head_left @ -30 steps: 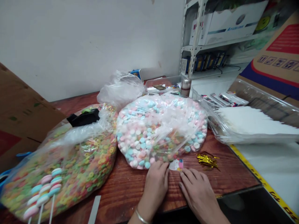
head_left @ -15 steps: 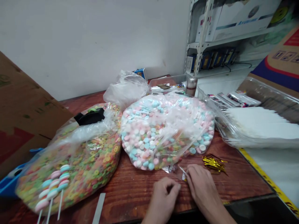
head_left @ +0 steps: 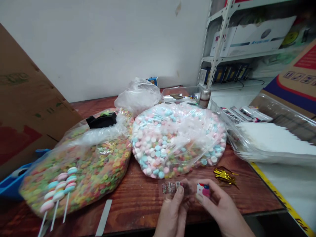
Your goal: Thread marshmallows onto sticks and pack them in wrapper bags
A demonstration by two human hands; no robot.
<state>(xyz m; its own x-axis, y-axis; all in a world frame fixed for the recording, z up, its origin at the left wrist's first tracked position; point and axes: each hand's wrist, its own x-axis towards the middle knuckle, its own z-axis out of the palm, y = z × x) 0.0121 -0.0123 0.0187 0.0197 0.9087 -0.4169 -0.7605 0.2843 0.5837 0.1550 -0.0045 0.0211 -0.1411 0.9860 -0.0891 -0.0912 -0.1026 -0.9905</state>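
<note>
My left hand (head_left: 172, 212) pinches a small clear printed packet (head_left: 168, 187) between thumb and fingers, above the table's front edge. My right hand (head_left: 221, 205) grips the same packet at its right end, where a white, blue and pink print shows; what lies inside is hard to make out. Just beyond my hands rests a big clear bag of pastel marshmallows (head_left: 150, 151). A pile of gold twist ties (head_left: 225, 175) lies beyond my right hand. Off to the left, marshmallow sticks (head_left: 59, 194) lie on a bag of coloured cereal rings (head_left: 98, 168).
A clear bin of white paper bags or sheets (head_left: 274, 138) stands at the right. A grey strip (head_left: 104, 217) lies on the wooden table (head_left: 133, 200). Cardboard boxes flank both sides; a blue tray (head_left: 14, 186) sits at the left, a shelf (head_left: 218, 49) behind.
Both hands have lifted the small packet from the table, and its print now faces me. My left hand has closed on its left side. The camera view has tilted and shifted slightly.
</note>
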